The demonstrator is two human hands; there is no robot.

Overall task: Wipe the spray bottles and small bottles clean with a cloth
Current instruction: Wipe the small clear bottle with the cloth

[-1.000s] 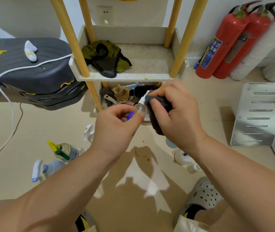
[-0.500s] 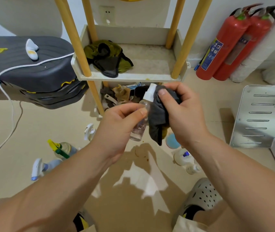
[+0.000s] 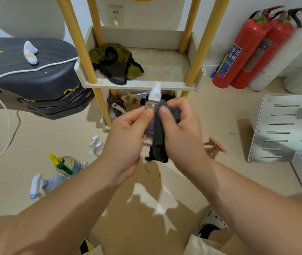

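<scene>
While left hand (image 3: 126, 140) pinches small clear bottle (image 3: 153, 100), right hand (image 3: 181, 133) presses dark cloth (image 3: 158, 144) against it

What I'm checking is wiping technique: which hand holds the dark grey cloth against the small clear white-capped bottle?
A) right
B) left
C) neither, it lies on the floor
A: the right hand grips the dark grey cloth against the small clear white-capped bottle, which the left hand holds.

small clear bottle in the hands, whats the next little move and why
Probably rotate the small clear bottle a little in the left hand, which grips it upright. The right hand presses the dark cloth against only one side, so the other side looks unreached.
</scene>
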